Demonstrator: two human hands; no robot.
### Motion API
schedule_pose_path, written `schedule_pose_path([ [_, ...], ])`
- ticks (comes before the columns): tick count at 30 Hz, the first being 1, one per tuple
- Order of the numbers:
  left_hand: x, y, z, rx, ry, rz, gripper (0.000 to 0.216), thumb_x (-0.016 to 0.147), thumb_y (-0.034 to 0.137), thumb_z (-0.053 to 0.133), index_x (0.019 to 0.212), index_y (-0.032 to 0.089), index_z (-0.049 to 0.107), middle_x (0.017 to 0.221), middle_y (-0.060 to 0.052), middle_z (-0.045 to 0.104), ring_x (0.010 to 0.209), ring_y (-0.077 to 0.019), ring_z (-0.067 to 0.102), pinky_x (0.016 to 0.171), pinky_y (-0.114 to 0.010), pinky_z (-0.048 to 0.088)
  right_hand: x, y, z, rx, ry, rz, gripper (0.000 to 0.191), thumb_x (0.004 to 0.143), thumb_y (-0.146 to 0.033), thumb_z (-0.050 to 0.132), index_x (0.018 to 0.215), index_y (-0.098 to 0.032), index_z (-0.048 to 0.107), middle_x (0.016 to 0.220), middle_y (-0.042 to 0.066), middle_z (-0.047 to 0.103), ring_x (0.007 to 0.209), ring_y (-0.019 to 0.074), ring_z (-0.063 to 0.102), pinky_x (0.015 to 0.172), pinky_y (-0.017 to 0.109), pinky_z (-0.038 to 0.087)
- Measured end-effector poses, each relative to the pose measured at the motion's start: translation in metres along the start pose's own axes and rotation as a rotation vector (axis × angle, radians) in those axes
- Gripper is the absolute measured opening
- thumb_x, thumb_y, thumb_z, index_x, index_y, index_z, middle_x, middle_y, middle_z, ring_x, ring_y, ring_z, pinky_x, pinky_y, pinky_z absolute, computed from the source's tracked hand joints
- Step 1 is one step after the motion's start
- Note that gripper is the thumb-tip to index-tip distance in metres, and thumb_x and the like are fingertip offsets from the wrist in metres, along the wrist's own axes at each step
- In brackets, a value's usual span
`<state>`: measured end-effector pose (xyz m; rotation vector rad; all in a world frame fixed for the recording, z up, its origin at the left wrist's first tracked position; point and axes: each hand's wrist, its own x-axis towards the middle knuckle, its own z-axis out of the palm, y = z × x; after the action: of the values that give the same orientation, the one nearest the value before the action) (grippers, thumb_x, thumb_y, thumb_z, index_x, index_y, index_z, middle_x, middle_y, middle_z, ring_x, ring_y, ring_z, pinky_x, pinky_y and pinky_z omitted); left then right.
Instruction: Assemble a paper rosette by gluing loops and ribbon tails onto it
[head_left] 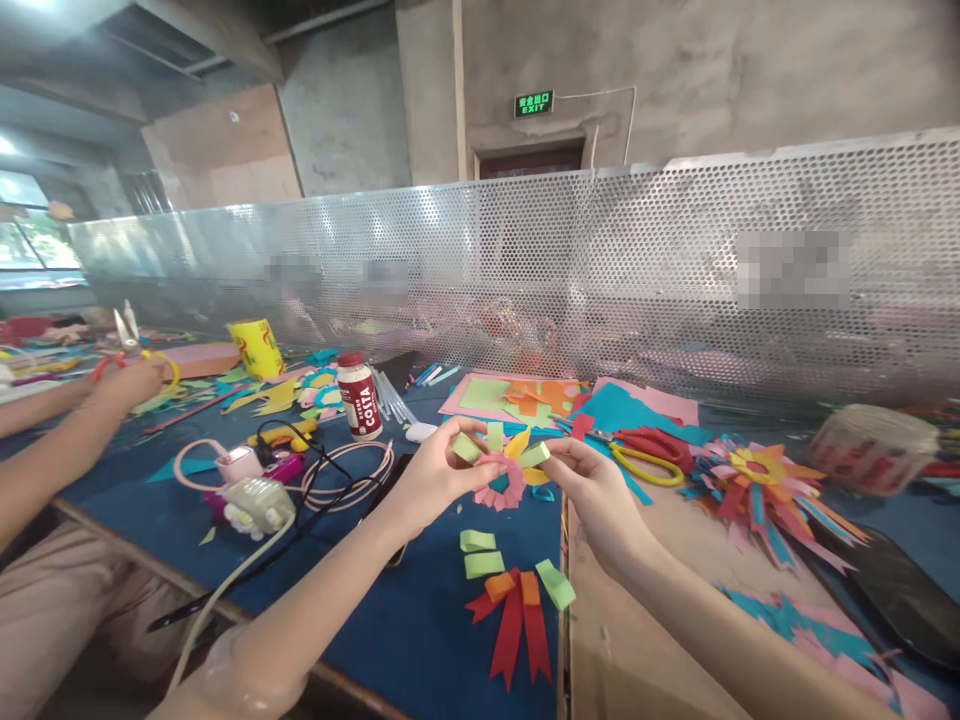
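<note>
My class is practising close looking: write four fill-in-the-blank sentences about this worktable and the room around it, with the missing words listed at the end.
1. The left hand holds a paper flower whose frilled ring is ____.
2. The right hand pinches a paper loop coloured light ____.
3. At the far left, another person's hand holds a pair of ____.
4. The lit sign on the wall shows the English word ____.

Missing words: pink; green; scissors; EXIT.

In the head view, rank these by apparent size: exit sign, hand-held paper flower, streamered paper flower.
1. Streamered paper flower
2. Hand-held paper flower
3. Exit sign, though it is farther away
</note>
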<state>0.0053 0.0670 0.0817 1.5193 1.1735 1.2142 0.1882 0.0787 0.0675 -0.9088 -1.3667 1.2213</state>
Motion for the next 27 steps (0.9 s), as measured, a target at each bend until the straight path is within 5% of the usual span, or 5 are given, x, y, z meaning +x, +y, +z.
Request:
schedule_pose_path([
  [27,-0.0017,0.0025,0.0029,0.047,-0.001,0.007,0.040,0.068,0.026,0.069,0.102,0.019,0.049,0.093,0.000,0.057,0.079,-0.0146,0.063,0.063,-0.022,0.049,-0.0010,-0.0004,0.0018,0.045,-0.014,0.039,0.023,0.073,-0.040,0.064,0.080,-0.018,0.063,0.081,0.003,0.066,0.076,0.0168,0.057,0.066,0.025,0.042],
])
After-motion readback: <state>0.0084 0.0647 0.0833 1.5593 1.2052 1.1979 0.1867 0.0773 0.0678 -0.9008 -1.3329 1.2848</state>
